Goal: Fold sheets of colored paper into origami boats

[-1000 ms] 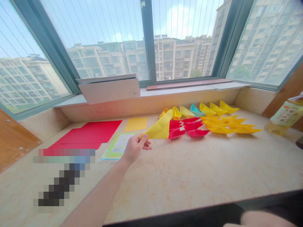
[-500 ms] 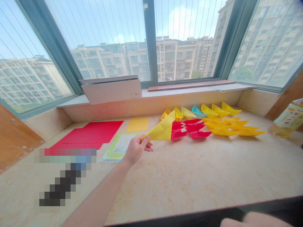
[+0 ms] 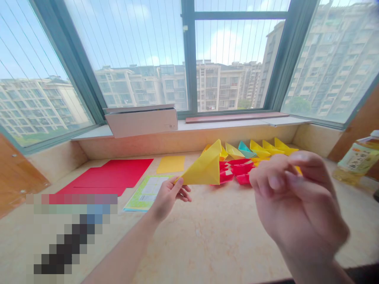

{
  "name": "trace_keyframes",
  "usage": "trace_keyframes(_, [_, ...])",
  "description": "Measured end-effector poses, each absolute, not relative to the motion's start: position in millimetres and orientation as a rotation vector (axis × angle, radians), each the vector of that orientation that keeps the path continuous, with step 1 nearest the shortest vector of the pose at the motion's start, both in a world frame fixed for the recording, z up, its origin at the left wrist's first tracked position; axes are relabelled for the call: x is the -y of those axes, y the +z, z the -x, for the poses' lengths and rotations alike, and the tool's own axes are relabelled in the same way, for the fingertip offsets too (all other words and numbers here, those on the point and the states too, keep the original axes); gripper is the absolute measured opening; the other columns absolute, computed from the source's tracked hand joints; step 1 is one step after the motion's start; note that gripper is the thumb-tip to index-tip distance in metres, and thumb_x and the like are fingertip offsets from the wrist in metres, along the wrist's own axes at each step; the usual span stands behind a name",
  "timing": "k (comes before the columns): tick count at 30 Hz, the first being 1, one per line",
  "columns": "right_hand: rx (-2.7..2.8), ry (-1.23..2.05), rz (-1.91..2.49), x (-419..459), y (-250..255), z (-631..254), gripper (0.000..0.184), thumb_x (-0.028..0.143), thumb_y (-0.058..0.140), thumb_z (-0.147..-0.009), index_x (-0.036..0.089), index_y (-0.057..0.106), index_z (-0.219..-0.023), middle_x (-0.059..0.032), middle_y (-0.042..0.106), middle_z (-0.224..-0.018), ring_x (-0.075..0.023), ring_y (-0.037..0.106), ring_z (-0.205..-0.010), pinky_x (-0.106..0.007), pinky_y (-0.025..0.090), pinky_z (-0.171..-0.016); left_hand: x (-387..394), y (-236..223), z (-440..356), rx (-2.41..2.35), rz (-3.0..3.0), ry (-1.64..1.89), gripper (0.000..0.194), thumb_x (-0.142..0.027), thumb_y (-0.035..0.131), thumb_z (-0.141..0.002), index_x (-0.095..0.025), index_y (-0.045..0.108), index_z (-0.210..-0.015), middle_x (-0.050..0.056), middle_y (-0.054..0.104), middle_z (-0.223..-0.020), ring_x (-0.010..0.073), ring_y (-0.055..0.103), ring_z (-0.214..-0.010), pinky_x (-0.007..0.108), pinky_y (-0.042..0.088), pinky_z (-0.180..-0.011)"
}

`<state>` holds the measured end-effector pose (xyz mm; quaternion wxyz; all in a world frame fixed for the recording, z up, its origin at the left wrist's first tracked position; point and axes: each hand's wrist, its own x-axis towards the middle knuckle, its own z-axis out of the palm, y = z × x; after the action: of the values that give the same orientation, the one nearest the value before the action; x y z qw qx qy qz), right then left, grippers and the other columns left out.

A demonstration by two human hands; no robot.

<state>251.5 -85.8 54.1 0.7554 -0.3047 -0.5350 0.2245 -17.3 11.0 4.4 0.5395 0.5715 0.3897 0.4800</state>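
My left hand (image 3: 171,197) pinches one corner of a yellow folded paper triangle (image 3: 204,167), held up above the worktop. Large and close on the right, my right hand (image 3: 296,205) is raised with its fingers curled in; no object shows in them. It is apart from the yellow paper and hides part of the boats behind it. Beyond the held paper stand rows of folded paper boats: red boats (image 3: 242,169) in front, with yellow boats (image 3: 260,149), a pale yellow boat (image 3: 233,151) and a teal boat (image 3: 245,149) along the back.
Red paper sheets (image 3: 118,173) lie at left, beside a yellow square sheet (image 3: 170,164) and a green-edged packet (image 3: 139,197). A white box (image 3: 142,122) sits on the window ledge. At far right stands a bottle (image 3: 358,161). A blurred-out patch (image 3: 68,240) covers the front left.
My right hand has risen from the bottom edge into view at the right. My left hand still holds the yellow paper. The view has tilted up slightly.
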Motion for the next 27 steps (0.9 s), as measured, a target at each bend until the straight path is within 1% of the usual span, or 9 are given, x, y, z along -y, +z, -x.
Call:
trace_keyframes(3, [1.088, 0.386, 0.787, 12, 85, -231, 0.026, 0.034, 0.061, -0.09, 0.027, 0.066, -0.114, -0.0069, 0.067, -0.106, -0.0223, 0.064, -0.097, -0.036, 0.053, -0.08, -9, 5, 17, -0.871, -1.353, 1.143, 0.038, -0.052, 0.06, -0.088, -0.014, 0.061, -0.086, 0.002, 0.067, -0.078, 0.0125, 0.068, -0.053, 0.021, 0.05, -0.05])
trace_keyframes(5, [1.2, 0.568, 0.894, -18, 85, -227, 0.037, 0.045, 0.062, -0.088, 0.023, 0.066, -0.119, -0.0108, 0.068, -0.116, -0.0263, 0.063, -0.106, -0.038, 0.053, -0.084, -7, 6, 16, -0.871, -1.36, 1.137, 0.039, -0.054, 0.061, -0.087, -0.014, 0.06, -0.087, 0.002, 0.067, -0.078, 0.0124, 0.067, -0.052, 0.021, 0.049, -0.049])
trace_keyframes(7, [1.298, 0.803, 0.845, -31, 74, -228, 0.044, 0.053, 0.055, -0.091, 0.023, 0.066, -0.122, -0.0098, 0.071, -0.113, -0.0272, 0.066, -0.102, -0.04, 0.055, -0.083, -5, 5, 16, -0.88, -1.37, 1.119, 0.04, -0.055, 0.06, -0.087, -0.015, 0.06, -0.088, 0.002, 0.066, -0.078, 0.0125, 0.067, -0.051, 0.021, 0.049, -0.048])
trace_keyframes(9, [1.322, 0.907, 0.74, -33, 62, -229, 0.043, 0.055, 0.053, -0.092, 0.024, 0.069, -0.117, -0.0075, 0.073, -0.109, -0.0265, 0.068, -0.099, -0.039, 0.056, -0.08, -5, 5, 15, -0.882, -1.383, 1.093, 0.04, -0.055, 0.06, -0.087, -0.015, 0.061, -0.089, 0.002, 0.066, -0.078, 0.0129, 0.067, -0.051, 0.022, 0.049, -0.048])
trace_keyframes(12, [1.265, 0.913, 0.682, -29, 49, -228, 0.039, 0.056, 0.056, -0.091, 0.025, 0.073, -0.108, -0.006, 0.076, -0.103, -0.0263, 0.07, -0.095, -0.036, 0.058, -0.075, -5, 3, 14, -0.893, -1.412, 1.052, 0.041, -0.056, 0.058, -0.088, -0.015, 0.061, -0.09, 0.003, 0.066, -0.079, 0.0139, 0.067, -0.052, 0.022, 0.049, -0.048])
trace_keyframes(17, [1.235, 0.873, 0.755, -27, 38, -236, 0.036, 0.051, 0.063, -0.088, 0.022, 0.074, -0.106, -0.0066, 0.077, -0.097, -0.0255, 0.072, -0.085, -0.034, 0.058, -0.07, -7, -3, 10, -0.957, -1.476, 0.969, 0.042, -0.056, 0.056, -0.089, -0.015, 0.062, -0.092, 0.004, 0.066, -0.081, 0.0155, 0.069, -0.055, 0.024, 0.052, -0.049])
trace_keyframes(21, [1.228, 0.842, 0.803, -30, 26, -242, 0.034, 0.048, 0.063, -0.087, 0.02, 0.074, -0.103, -0.0073, 0.077, -0.097, -0.0245, 0.072, -0.084, -0.034, 0.058, -0.069, -6, -9, 5, -0.963, -1.511, 0.915, 0.041, -0.055, 0.057, -0.088, -0.015, 0.063, -0.093, 0.004, 0.066, -0.082, 0.0156, 0.069, -0.056, 0.024, 0.053, -0.049])
trace_keyframes(24, [1.153, 0.782, 0.827, -32, 20, -241, 0.037, 0.046, 0.065, -0.086, 0.019, 0.067, -0.112, -0.0076, 0.076, -0.094, -0.023, 0.072, -0.081, -0.033, 0.057, -0.068, -4, -11, 3, -0.959, -1.529, 0.905, 0.04, -0.056, 0.058, -0.087, -0.016, 0.063, -0.093, 0.004, 0.066, -0.084, 0.0154, 0.069, -0.056, 0.024, 0.053, -0.049])
trace_keyframes(27, [1.037, 0.761, 0.785, -32, 17, -238, 0.047, 0.044, 0.07, -0.083, 0.025, 0.052, -0.121, -0.0029, 0.076, -0.084, -0.0209, 0.071, -0.07, -0.03, 0.055, -0.057, -1, -10, 1, -0.959, -1.562, 0.894, 0.04, -0.055, 0.059, -0.087, -0.016, 0.064, -0.093, 0.005, 0.067, -0.087, 0.0152, 0.068, -0.057, 0.024, 0.054, -0.051])
